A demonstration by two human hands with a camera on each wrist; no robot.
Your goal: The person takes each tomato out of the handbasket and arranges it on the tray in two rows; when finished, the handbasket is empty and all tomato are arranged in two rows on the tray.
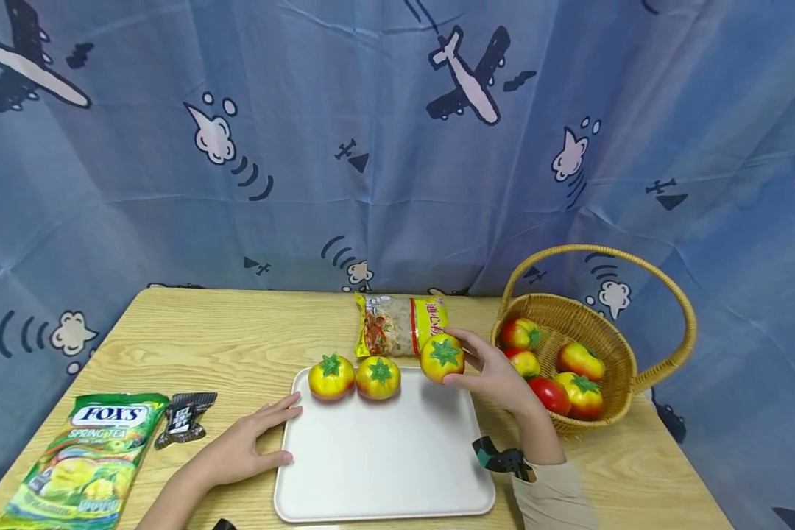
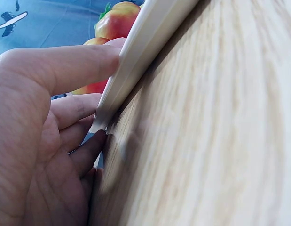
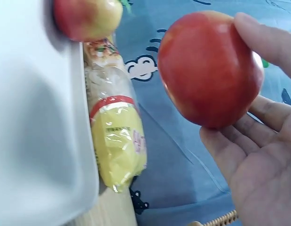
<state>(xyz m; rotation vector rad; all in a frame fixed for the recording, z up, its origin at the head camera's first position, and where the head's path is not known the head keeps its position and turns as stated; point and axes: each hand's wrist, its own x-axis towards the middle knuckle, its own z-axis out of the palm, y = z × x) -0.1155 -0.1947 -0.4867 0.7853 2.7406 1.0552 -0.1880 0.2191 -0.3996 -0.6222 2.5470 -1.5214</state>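
Observation:
My right hand (image 1: 497,372) holds a toy tomato (image 1: 442,358) between thumb and fingers above the tray's far right corner. It has a yellow top with a green star-shaped leaf; its red underside (image 3: 208,70) faces the right wrist camera. Two similar toy tomatoes (image 1: 331,377) (image 1: 378,378) sit side by side at the far left of the white tray (image 1: 384,464). My left hand (image 1: 248,445) rests at the tray's left edge, fingers extended and fingertips touching the rim (image 2: 131,56).
A wicker basket (image 1: 626,361) with a tall handle holds several toy fruits at right. Behind the tray lies a pasta bag (image 1: 397,327). A green FOX'S candy bag (image 1: 82,464) and a small black packet (image 1: 184,419) lie at left. A blue curtain (image 1: 371,147) hangs behind the table.

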